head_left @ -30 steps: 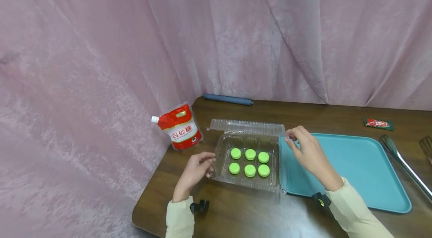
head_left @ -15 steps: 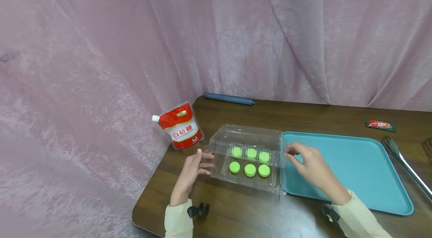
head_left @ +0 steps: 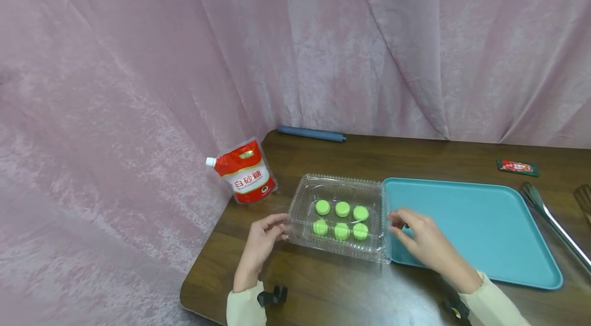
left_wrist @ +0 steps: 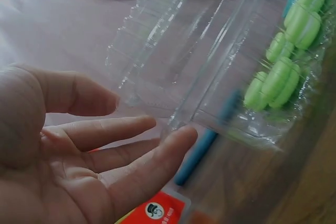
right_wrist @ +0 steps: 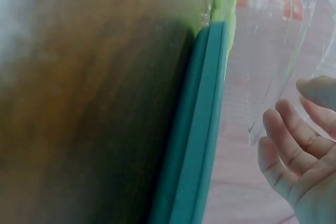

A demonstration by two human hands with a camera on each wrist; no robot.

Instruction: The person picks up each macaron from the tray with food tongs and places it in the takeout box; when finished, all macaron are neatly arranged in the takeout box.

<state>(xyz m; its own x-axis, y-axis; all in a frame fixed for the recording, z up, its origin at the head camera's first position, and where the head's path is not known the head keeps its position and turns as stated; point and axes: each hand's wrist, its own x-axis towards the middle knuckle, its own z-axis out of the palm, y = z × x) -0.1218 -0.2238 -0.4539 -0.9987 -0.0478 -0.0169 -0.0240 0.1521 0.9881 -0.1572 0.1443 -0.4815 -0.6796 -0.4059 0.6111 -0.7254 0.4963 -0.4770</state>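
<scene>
A clear plastic clamshell box (head_left: 339,251) holds several light green macarons (head_left: 342,209) in two rows. Its hinged lid (head_left: 341,182) slants down over them, with the front edge raised off the base. At the box's left side is my left hand (head_left: 260,246), fingers extended and fingertips right at the lid's edge; the left wrist view shows its thumb apart from the fingers. My right hand (head_left: 422,238) pinches the lid's right edge between thumb and bent fingers. In the right wrist view the fingertips (right_wrist: 270,119) overlap the clear rim.
Right of the box lies a turquoise tray (head_left: 471,228), with metal tongs (head_left: 554,223) along its far side. A red sugar pouch (head_left: 247,174) is at the left table edge. A blue rod (head_left: 311,134) and a small red-green packet (head_left: 517,167) lie at the back.
The lid has swung from standing open at the back, forward and down over the macarons. My right hand has come down and nearer with it; my left hand stays by the left side.
</scene>
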